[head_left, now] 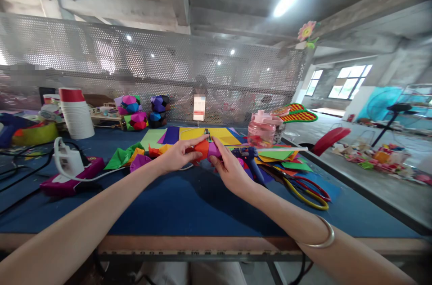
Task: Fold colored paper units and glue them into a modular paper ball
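Note:
My left hand (177,155) and my right hand (232,172) meet above the middle of the table. Between them they grip a folded paper piece (201,150), orange on the left and purple on the right. Fingers of both hands are closed about it and cover part of it. Just right of my right hand lies a dark blue glue gun (255,169). Left of my left hand are crumpled folded papers (125,155) in green, yellow and purple. Behind the hands, flat yellow paper sheets (192,134) lie on the table.
Scissors (308,194) and coloured sheets (297,159) lie at the right. A pink jug (261,130) stands behind them. To the left are a purple power strip (72,177) with cables and stacked paper cups (77,116). Paper balls (135,119) and a propped phone (199,107) stand by the perforated partition (216,64).

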{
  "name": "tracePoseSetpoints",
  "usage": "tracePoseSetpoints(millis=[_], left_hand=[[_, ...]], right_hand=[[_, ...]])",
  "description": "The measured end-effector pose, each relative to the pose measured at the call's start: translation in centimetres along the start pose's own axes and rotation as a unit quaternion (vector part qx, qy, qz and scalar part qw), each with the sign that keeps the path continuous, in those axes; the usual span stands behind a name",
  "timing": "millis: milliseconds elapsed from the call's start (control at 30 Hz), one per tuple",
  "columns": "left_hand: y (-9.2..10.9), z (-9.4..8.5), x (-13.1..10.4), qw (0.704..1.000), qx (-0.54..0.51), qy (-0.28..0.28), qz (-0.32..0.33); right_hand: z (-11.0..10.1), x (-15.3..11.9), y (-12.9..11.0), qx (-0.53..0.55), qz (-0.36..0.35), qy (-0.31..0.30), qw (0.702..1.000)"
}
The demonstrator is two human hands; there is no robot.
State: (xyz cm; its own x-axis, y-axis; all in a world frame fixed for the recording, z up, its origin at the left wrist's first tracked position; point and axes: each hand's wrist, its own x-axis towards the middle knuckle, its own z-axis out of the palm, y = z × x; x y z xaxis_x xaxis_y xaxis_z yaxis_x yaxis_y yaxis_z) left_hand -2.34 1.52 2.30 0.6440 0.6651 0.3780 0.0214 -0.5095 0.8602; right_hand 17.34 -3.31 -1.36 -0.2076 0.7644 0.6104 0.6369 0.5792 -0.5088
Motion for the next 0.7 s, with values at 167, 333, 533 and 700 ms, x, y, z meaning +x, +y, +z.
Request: tracePoseSetpoints(millis=[167,333,533,700], left_hand=[[-0.11,0.2,-0.14,1.0,0.003,0.001,-0.01],[-0.53,0.5,-0.07,1.0,-0.002,0.011,-0.005],[-0.28,0.67,-0.06,1.0,-0.006,0.014,-0.022],[-0.2,0.62,-0.13,1.0,-0.011,0.016,-0.015]], right_hand=[[-0.01,-0.03,-0.1,-0.008,-0.001,-0.003,1.0],[0.06,-0.04,-0.05,-0.024,-0.007,-0.003,1.0],[0.13,-0.08,-0.05,-0.03,-0.005,-0.004,1.0],[0.05,-0.04,0.03,-0.021,-0.004,-0.004,1.0]])
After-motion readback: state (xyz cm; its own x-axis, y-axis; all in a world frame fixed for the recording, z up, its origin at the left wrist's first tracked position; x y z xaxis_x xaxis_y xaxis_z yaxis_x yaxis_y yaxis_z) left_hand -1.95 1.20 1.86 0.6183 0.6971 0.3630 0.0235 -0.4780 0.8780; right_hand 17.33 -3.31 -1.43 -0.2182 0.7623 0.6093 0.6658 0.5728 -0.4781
